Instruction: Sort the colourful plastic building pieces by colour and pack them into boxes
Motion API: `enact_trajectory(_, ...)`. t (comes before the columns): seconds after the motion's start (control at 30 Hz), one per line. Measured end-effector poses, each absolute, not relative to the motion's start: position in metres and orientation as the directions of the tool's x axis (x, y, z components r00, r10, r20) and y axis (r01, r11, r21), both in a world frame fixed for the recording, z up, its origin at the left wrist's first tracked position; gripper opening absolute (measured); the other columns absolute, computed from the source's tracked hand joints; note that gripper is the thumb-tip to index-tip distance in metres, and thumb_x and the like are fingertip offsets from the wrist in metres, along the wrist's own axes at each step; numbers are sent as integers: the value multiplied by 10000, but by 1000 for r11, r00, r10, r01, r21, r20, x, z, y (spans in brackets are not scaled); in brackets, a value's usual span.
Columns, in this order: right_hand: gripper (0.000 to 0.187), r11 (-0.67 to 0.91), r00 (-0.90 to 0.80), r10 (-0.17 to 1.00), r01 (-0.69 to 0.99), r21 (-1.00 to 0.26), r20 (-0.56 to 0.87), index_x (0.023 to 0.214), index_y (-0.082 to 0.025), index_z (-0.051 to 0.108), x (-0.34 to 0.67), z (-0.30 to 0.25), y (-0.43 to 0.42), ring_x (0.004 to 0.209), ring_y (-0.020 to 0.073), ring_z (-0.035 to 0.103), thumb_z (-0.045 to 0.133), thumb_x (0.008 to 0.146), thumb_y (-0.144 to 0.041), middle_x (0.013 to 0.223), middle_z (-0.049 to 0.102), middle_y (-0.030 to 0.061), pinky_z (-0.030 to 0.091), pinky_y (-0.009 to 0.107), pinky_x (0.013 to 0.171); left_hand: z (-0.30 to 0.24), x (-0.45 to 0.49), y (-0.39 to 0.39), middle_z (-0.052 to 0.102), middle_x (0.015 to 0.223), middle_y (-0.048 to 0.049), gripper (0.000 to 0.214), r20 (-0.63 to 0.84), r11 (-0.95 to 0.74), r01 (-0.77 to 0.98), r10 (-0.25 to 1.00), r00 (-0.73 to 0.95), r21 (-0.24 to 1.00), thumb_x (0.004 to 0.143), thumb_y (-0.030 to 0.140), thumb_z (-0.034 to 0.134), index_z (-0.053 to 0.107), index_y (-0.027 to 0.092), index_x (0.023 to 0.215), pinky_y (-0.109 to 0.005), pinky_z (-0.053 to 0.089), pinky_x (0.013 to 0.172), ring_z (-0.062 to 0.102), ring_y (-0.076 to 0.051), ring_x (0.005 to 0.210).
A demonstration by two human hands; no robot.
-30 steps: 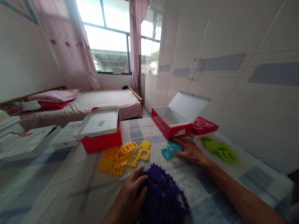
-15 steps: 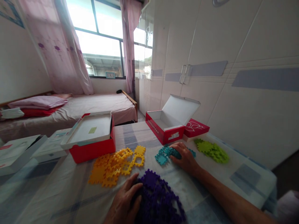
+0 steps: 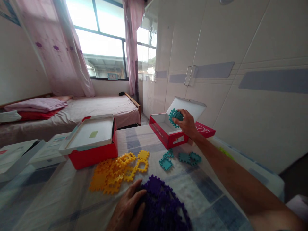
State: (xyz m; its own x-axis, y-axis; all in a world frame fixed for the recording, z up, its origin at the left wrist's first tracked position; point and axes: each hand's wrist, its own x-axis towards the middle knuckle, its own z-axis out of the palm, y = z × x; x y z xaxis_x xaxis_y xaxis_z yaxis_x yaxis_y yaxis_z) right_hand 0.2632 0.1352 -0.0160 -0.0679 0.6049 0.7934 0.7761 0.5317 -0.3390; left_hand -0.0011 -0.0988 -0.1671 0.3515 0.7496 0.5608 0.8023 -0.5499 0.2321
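Observation:
My right hand [image 3: 186, 123] is closed on a small stack of teal interlocking tiles [image 3: 175, 118], raised over the open red box [image 3: 176, 139] with a white inside. Several more teal tiles [image 3: 166, 163] lie on the table in front of that box. My left hand [image 3: 127, 205] rests against the left side of a heap of purple interlocking tiles [image 3: 163, 202], its fingers apart and touching the heap. Left of the purple heap is a spread of yellow interlocking tiles [image 3: 113, 173]. Lime green tiles [image 3: 226, 153] are mostly hidden behind my right forearm.
A second red box [image 3: 93, 157] with a white tray on top stands at the left of the cloth-covered table [image 3: 72, 199]. White boxes [image 3: 51, 149] sit farther left. A red lid [image 3: 204, 129] lies behind the open box. Beyond are a bed [image 3: 103, 109] and a wardrobe [image 3: 216, 41].
My right hand has lifted a stack of teal tiles off the table and carried it up and away to the open red box. My left hand stays by the purple heap.

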Motion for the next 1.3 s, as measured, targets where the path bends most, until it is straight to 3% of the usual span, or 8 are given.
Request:
enact_trajectory(0.13, 322, 474, -87, 709, 794, -382, 699, 996, -180, 616, 255, -19, 170, 934, 214, 564, 637, 686, -267, 988, 590, 72, 454, 347, 854, -166, -2, -100, 544, 1307, -108, 264, 538, -535, 807, 769, 345, 248, 848, 232, 522, 594, 213, 1101, -263, 493, 922, 550, -195, 1167)
enact_trajectory(0.23, 322, 471, -65, 695, 794, -384, 716, 1072, -173, 590, 260, -32, 152, 1033, 217, 529, 558, 762, -252, 1108, 559, 102, 438, 344, 893, -166, -1, -101, 551, 1302, -99, 255, 538, -526, 805, 778, 325, 275, 846, 246, 527, 606, 220, 1087, -265, 497, 917, 558, -200, 1157)
enact_trajectory(0.33, 284, 468, -59, 684, 800, -376, 727, 1088, -180, 568, 277, -57, 106, 981, 203, 547, 448, 843, -258, 1071, 576, 101, 441, 343, 878, -166, 0, -100, 553, 1301, -89, 252, 549, -526, 795, 778, 306, 303, 845, 260, 530, 612, 229, 1082, -276, 500, 918, 561, -203, 1154)
enact_trajectory(0.47, 233, 342, -145, 812, 903, -260, 566, 981, -204, 616, 302, -105, 49, 977, 239, 545, 495, 844, -348, 994, 625, 84, 417, 390, 865, -169, -1, -98, 548, 1306, -93, 255, 551, -548, 783, 767, 328, 296, 842, 256, 535, 614, 222, 1082, -273, 498, 920, 559, -202, 1156)
enact_trajectory(0.6, 382, 205, -120, 899, 965, -164, 420, 1071, -217, 612, 316, -139, 28, 1039, 287, 511, 541, 808, -485, 1095, 605, 96, 393, 448, 851, -170, -3, -97, 551, 1302, -87, 252, 543, -546, 787, 770, 335, 289, 843, 256, 536, 620, 224, 1078, -274, 494, 924, 563, -199, 1152)
enact_trajectory(0.87, 344, 340, -190, 855, 908, -245, 482, 1055, -202, 527, 315, -138, 23, 1012, 253, 516, 610, 774, -382, 1040, 574, 77, 420, 396, 877, -167, -2, -98, 545, 1308, -93, 248, 528, -543, 788, 778, 342, 289, 854, 252, 517, 614, 220, 1081, -277, 500, 919, 559, -197, 1157)
enact_trajectory(1.03, 217, 364, -186, 871, 866, -344, 454, 1005, -223, 499, 314, -137, 18, 956, 219, 558, 540, 794, -257, 1021, 572, 51, 459, 352, 815, -166, -1, -99, 546, 1306, -100, 248, 513, -532, 792, 790, 336, 300, 854, 243, 508, 620, 215, 1074, -296, 503, 920, 557, -208, 1159)
enact_trajectory(1.3, 96, 418, -187, 850, 807, -417, 492, 856, -219, 541, 316, -138, 21, 835, 221, 596, 460, 819, -255, 893, 616, 58, 472, 360, 769, -167, 1, -99, 554, 1299, -100, 253, 532, -513, 794, 794, 295, 326, 836, 242, 525, 635, 220, 1063, -305, 504, 916, 567, -218, 1146)
